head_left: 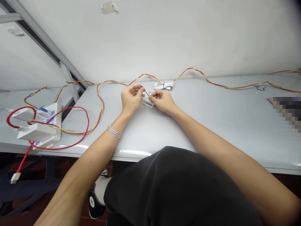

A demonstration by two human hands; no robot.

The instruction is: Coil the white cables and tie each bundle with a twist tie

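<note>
My left hand and my right hand meet over a coiled white cable lying on the grey table. Both hands pinch a thin black tie that runs between their fingertips above the coil. The left wrist wears a silver bracelet. A second coiled white cable, bound at its middle, lies just behind the hands near the wall.
A twisted red-and-yellow wire snakes along the table's back edge and loops to the left. White power strips with a red cable sit on the left. A blurred-out object lies at the right edge.
</note>
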